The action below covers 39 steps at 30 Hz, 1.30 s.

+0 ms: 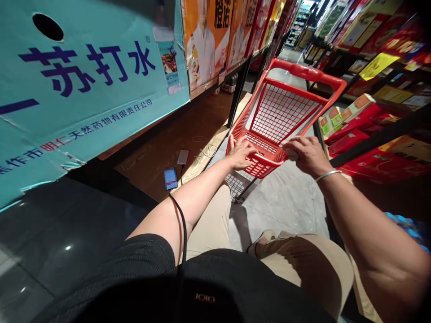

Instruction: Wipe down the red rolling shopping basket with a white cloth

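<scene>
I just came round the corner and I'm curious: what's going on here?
A person has both hands on a red cart in a shop aisle. The left hand lies on the near rim; the right hand is curled over that rim's right corner. The cart's handle is at the far end. Off to the left, a phone lies below a big teal carton, with neither hand on it.

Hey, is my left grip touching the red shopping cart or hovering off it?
Touching. The head view shows your left grip draped over the near rim of the red shopping cart, with no gap visible between them.
</scene>
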Available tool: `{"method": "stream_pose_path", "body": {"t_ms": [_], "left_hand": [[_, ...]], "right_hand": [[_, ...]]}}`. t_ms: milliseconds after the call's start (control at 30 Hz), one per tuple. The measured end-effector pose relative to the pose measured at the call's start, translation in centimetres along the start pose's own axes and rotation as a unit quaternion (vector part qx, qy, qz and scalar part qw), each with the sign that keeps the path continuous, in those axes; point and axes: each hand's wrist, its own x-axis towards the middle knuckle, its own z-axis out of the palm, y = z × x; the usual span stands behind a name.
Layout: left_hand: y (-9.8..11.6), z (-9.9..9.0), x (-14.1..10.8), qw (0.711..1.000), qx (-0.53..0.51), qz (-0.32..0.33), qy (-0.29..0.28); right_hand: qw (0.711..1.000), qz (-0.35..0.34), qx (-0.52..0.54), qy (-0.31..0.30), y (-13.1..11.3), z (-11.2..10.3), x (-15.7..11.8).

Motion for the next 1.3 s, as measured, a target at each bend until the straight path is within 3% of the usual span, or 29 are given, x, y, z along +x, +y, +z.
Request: {"method": "stream_pose_path", "body": {"t_ms": [67, 133, 233, 367, 433, 500, 567, 700, 767, 833, 933, 1033, 1100, 1200, 1300], "left_hand": [[0.0, 0.0, 0.0, 1.0, 0.0, 0.001, 0.001], [-0.2, 0.0, 0.1, 1.0, 0.0, 0.003, 0.006], [-0.7, 0.0, 0.3, 1.0, 0.001, -0.001, 0.016], [-1.6, -0.2, 0.3, 1.0, -0.005, 0.001, 0.027], [-1.8, -0.2, 0.3, 1.0, -0.008, 0.006, 0.027], [-1.8, -0.2, 0.3, 1.0, -0.012, 0.01, 0.024], [-1.7, -0.2, 0.4, 1.0, -0.016, 0.011, 0.023], [-1.3, 0.0, 0.6, 0.999, -0.028, 0.014, 0.021], [-1.3, 0.0, 0.7, 0.999, -0.03, 0.016, 0.021], [-1.4, -0.1, 0.7, 0.999, -0.028, 0.015, 0.023], [-1.5, -0.4, 0.6, 0.999, -0.016, 0.005, 0.028], [-0.9, -0.4, 0.0, 1.0, -0.006, 0.003, 0.027], [-0.2, -0.2, -0.6, 0.999, -0.01, 0.03, 0.022], [0.7, 0.4, -1.5, 0.997, -0.026, 0.074, 0.016], [0.9, 0.7, -1.6, 0.994, -0.057, 0.088, 0.008]], "right_hand": [[0.998, 0.047, -0.004, 0.043, 1.6, 0.5, 0.6], [0.995, 0.075, 0.013, 0.064, 1.6, 0.9, 0.6], [0.995, 0.063, 0.043, 0.064, -1.5, 1.3, -0.5], [0.998, 0.001, 0.068, 0.019, -6.9, 0.8, -2.7], [0.998, -0.016, 0.067, -0.009, -7.7, 0.3, -2.9], [0.998, -0.027, 0.049, -0.037, -6.5, -0.2, -2.4], [0.999, -0.028, 0.011, -0.042, -3.6, -0.6, -1.4], [0.997, 0.021, -0.069, 0.025, 3.3, -0.4, 0.1], [0.995, 0.056, -0.065, 0.055, 4.6, 0.1, 0.0], [0.993, 0.083, -0.04, 0.075, 3.8, 0.5, -0.8], [0.99, 0.098, -0.005, 0.099, -0.5, 0.7, -2.5], [0.992, 0.084, 0.015, 0.09, -4.8, 0.5, -3.8], [0.995, 0.067, 0.014, 0.071, -6.1, 0.1, -4.0], [0.998, 0.046, -0.007, 0.039, -5.3, -0.7, -3.3], [0.998, 0.036, -0.038, 0.018, -1.5, -1.6, -2.3]]}}
